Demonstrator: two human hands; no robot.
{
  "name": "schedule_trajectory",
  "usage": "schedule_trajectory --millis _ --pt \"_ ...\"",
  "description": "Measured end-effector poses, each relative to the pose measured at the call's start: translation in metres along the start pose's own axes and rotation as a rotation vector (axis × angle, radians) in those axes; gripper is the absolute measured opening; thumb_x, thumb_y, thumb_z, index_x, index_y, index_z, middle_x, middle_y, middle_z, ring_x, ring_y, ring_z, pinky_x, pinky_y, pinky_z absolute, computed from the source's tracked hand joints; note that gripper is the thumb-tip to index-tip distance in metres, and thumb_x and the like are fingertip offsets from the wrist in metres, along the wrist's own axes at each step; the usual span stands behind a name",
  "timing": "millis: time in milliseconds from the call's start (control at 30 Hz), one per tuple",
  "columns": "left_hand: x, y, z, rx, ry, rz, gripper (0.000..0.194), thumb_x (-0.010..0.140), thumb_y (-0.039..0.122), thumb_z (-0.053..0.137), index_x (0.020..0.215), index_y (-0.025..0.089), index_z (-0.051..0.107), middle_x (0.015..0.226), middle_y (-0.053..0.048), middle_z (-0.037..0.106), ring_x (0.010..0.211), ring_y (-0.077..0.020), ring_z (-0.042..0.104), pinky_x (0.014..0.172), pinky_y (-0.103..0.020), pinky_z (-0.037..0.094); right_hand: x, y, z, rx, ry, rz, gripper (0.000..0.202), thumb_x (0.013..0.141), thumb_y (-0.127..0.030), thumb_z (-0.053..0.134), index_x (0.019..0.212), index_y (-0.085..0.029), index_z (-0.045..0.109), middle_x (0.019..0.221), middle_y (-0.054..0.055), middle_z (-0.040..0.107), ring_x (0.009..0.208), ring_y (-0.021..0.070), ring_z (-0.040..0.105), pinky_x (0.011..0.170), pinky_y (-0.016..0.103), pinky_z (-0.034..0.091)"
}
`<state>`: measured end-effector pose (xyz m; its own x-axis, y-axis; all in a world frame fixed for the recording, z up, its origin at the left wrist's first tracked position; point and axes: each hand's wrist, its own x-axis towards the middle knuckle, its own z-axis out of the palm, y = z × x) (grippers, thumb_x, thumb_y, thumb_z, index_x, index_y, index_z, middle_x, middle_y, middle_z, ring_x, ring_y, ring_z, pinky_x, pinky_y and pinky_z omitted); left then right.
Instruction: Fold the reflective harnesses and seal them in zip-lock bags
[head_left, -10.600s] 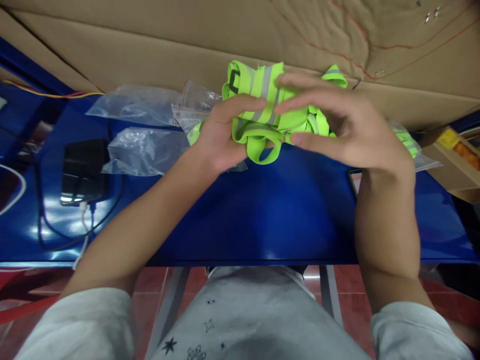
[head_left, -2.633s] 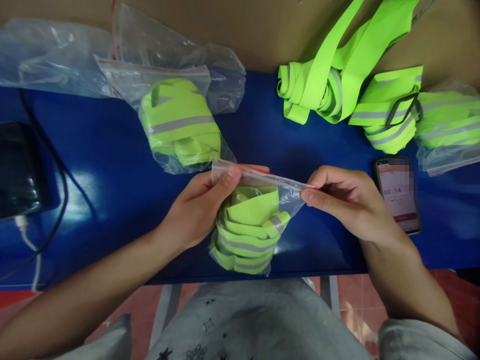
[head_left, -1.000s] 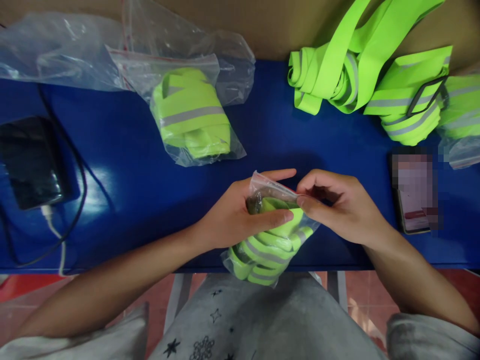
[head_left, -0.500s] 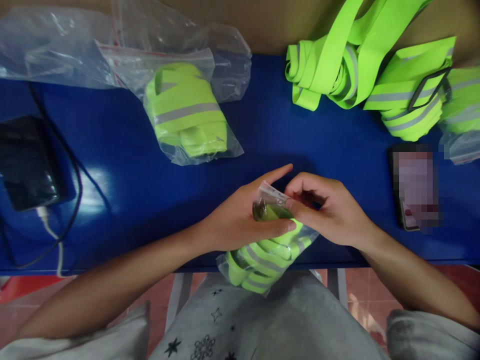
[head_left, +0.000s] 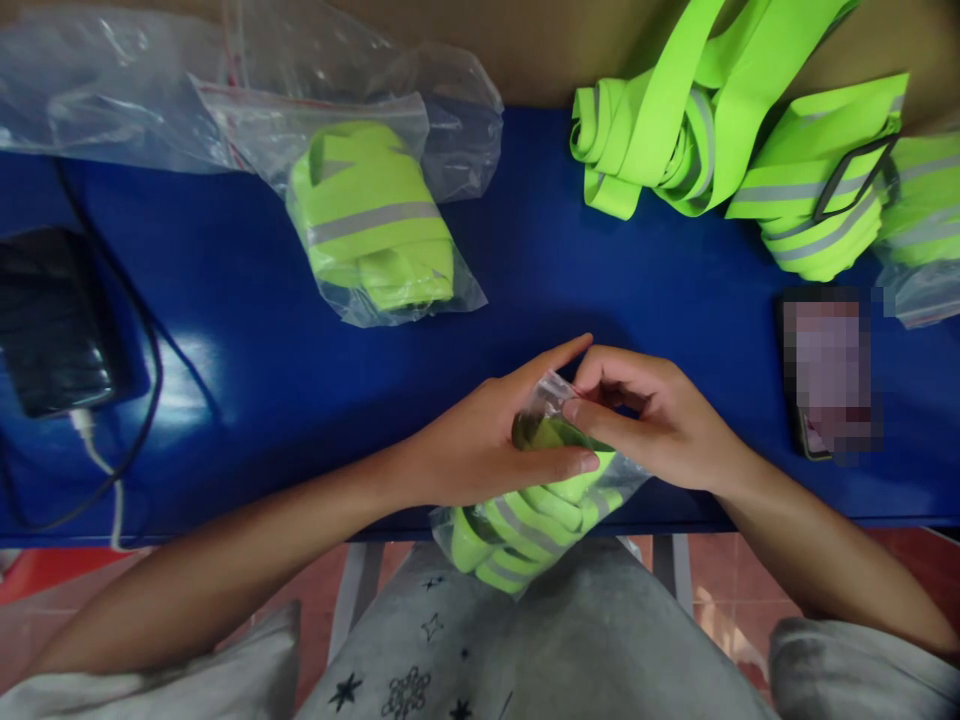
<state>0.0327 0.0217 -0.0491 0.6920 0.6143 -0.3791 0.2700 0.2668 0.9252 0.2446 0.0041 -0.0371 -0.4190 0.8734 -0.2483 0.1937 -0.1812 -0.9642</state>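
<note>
A clear zip bag packed with a rolled neon-yellow reflective strap hangs over the table's front edge, between my hands. My left hand is wrapped round its upper part, thumb across the front and index finger stretched along the far side. With thumb and curled fingers, my right hand pinches the bag's top edge near the zip. Part of the bag's mouth is hidden behind the right fingers. Farther back on the left lies another bagged reflective strap.
Empty clear bags lie along the back left. Loose neon straps and a rolled strap with a black buckle sit at the back right. A phone lies at right; a black device with cables stands at left on the blue table.
The right thumb has shifted slightly left along the bag's top edge. The bag's top has moved a little to the right and down. Both hands keep their hold.
</note>
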Motion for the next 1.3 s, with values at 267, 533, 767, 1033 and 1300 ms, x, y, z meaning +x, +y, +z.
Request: schedule_trajectory --millis 267,533,767,1033,1300 --pt "0.001 -0.002 0.001 -0.026 -0.038 0.054 0.109 0.087 0.051 0.082 0.172 0.023 0.021 0.16 -0.012 0.057 0.142 -0.0299 0.061 0.117 -0.043 0.052 0.001 0.001 0.002 0.02 0.023 -0.017 0.02 0.099 -0.035 0.071 0.091 -0.016 0.068 0.078 -0.001 0.067 0.068 0.008 0.057 0.061 0.021 0.046" --pt "0.001 -0.006 0.003 -0.048 -0.044 0.071 0.108 0.087 0.051 0.082 0.172 0.027 0.02 0.16 -0.012 0.057 0.142 -0.0309 0.061 0.119 -0.046 0.051 -0.001 0.002 0.004 -0.15 0.057 -0.142 0.015 0.101 -0.033 0.068 0.098 -0.018 0.069 0.077 -0.002 0.069 0.063 0.0074 0.06 0.06 0.021 0.047" --pt "0.0 -0.001 -0.001 -0.133 -0.108 0.122 0.107 0.084 0.05 0.085 0.17 0.029 0.025 0.165 -0.014 0.051 0.151 -0.0316 0.053 0.124 -0.048 0.047 -0.009 0.0 0.003 -0.28 0.235 -0.235 0.013 0.102 -0.031 0.067 0.097 -0.022 0.075 0.071 -0.002 0.067 0.058 0.0086 0.055 0.055 0.023 0.043" --pt "-0.014 0.017 -0.029 -0.018 0.104 0.234 0.079 0.082 0.045 0.087 0.149 0.024 0.051 0.142 -0.01 0.067 0.133 -0.0297 0.065 0.114 -0.045 0.053 -0.001 0.003 -0.017 -0.145 0.323 -0.107 0.032 0.099 -0.051 0.07 0.1 -0.02 0.076 0.071 -0.001 0.066 0.059 0.0104 0.058 0.052 0.021 0.046" --pt "-0.037 0.018 -0.036 -0.079 0.317 0.358 0.079 0.077 0.035 0.092 0.143 0.027 0.05 0.141 -0.01 0.065 0.127 -0.0258 0.067 0.103 -0.035 0.057 -0.002 0.005 -0.01 -0.156 0.45 -0.24 0.03 0.093 -0.049 0.076 0.089 -0.02 0.079 0.07 0.001 0.07 0.057 0.0131 0.061 0.054 0.025 0.051"
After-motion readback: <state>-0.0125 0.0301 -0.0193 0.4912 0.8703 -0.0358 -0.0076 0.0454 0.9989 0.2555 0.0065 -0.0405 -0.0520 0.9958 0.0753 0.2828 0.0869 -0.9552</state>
